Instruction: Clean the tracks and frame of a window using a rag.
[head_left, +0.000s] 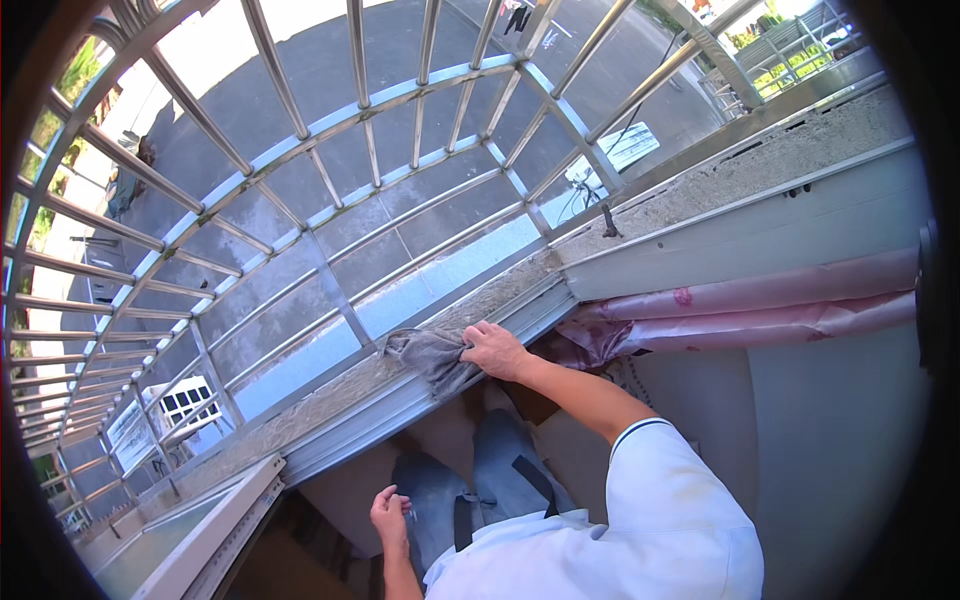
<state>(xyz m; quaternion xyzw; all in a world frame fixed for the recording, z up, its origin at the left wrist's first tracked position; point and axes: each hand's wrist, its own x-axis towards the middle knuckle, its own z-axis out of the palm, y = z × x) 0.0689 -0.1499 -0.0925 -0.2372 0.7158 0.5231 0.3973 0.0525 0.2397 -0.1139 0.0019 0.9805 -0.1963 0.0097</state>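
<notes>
My right hand (499, 351) grips one end of a bunched grey cloth (435, 358). The cloth lies across the metal track of a sliding window (360, 426) and onto the rough concrete ledge (300, 406) just outside it. Part of the cloth is hidden under my fingers. Lower down, my left hand (390, 516) hangs beside my jeans (431, 487), its fingers loosely bent and nothing seen in it.
Beyond the ledge stands a metal-bar window cage (349, 112). A sliding window sash (214, 529) is at lower left. A pink curtain (750, 300) hangs at right. Outside air-conditioner units (184, 409) sit below, and a metal hook (610, 223) juts from the ledge.
</notes>
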